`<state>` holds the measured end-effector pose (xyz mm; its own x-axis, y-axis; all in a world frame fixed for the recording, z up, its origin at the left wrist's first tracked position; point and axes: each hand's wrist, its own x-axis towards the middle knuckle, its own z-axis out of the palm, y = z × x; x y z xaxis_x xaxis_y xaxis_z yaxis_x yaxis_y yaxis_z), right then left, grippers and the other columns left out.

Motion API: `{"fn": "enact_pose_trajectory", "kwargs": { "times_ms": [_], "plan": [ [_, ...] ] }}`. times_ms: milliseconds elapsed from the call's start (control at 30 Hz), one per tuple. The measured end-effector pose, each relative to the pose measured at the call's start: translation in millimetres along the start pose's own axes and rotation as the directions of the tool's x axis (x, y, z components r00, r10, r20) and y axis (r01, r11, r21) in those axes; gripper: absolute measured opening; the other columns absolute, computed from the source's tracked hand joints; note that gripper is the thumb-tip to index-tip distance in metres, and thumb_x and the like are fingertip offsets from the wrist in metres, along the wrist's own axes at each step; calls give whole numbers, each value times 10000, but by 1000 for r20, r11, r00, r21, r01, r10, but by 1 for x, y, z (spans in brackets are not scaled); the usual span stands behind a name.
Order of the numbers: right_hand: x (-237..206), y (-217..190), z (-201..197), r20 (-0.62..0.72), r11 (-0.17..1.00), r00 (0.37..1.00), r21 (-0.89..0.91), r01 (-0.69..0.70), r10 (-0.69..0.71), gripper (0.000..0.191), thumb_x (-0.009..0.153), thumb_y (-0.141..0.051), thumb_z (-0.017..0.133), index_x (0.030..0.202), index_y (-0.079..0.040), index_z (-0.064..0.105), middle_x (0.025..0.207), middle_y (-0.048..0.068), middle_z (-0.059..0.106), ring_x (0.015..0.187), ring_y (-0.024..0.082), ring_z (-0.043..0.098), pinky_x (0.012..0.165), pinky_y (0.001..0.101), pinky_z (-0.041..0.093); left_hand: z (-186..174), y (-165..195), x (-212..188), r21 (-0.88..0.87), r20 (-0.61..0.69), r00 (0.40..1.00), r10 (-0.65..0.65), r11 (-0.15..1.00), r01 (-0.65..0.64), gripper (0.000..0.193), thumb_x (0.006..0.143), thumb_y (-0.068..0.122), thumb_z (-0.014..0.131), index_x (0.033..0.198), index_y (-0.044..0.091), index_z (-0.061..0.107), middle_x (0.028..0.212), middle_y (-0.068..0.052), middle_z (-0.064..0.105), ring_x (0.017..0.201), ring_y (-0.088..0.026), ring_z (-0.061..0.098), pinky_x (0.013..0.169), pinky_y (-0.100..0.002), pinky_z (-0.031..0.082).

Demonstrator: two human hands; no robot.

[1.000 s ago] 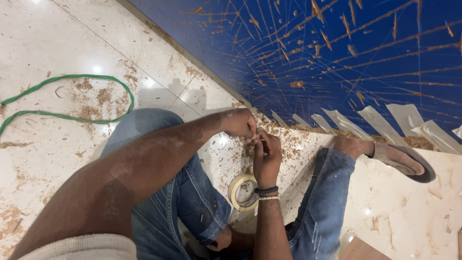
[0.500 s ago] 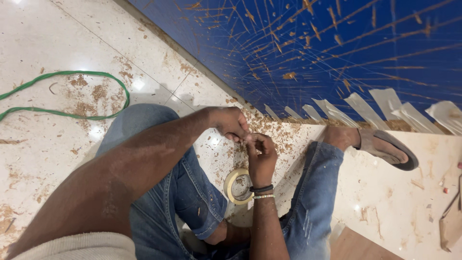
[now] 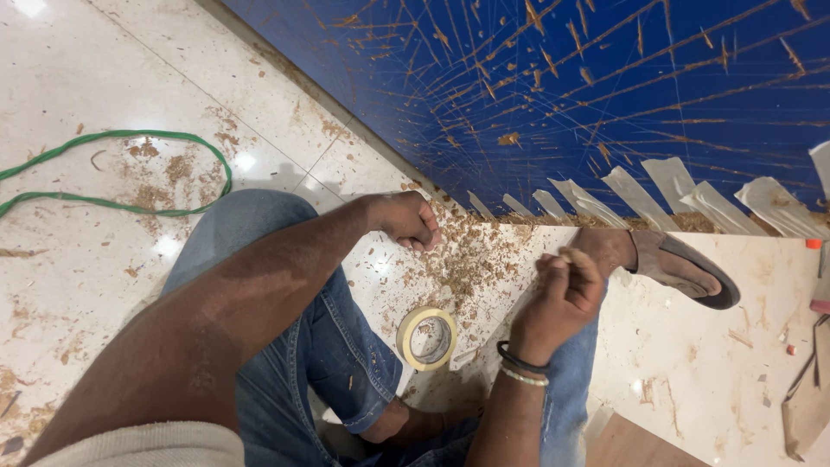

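A roll of pale masking tape [image 3: 426, 338] is seen lying flat on the floor, its hollow core facing up, between the bent legs. A small pale piece [image 3: 566, 254], possibly torn tape, is pinched at fingertips above.

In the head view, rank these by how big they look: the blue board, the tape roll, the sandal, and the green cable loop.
1. Blue board, by far the largest.
2. Green cable loop, judged by the floor it spans.
3. Sandal.
4. Tape roll, smallest, though it lies nearer the camera than the sandal, so their true difference is unsure.
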<state>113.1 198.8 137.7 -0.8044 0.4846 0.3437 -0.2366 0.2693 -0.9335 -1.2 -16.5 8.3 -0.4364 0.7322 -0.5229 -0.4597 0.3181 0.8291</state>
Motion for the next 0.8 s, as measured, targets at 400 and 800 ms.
{"fn": "enact_pose_trajectory", "kwargs": {
  "times_ms": [400, 800],
  "plan": [
    [11, -11, 32, -88, 976, 974, -82, 203, -210, 186, 1068, -66, 737, 1136, -4, 575, 1015, 96, 693, 871, 143, 666, 792, 259, 588, -4, 4, 2, 73, -38, 999, -23, 997, 25, 299, 888, 312, 779, 1048, 60, 775, 906, -40, 795, 740, -78, 705, 636, -248, 582],
    [5, 9, 38, -161, 967, 958, -128, 219, -238, 139, 1064, -49, 742, 1100, -9, 614, 973, 96, 698, 843, 116, 665, 746, 228, 574, -3, -6, 15, 125, -73, 993, -92, 987, 101, 361, 867, 406, 780, 1032, 84, 765, 937, -41, 795, 766, -85, 693, 707, -272, 601]
  ]
}}
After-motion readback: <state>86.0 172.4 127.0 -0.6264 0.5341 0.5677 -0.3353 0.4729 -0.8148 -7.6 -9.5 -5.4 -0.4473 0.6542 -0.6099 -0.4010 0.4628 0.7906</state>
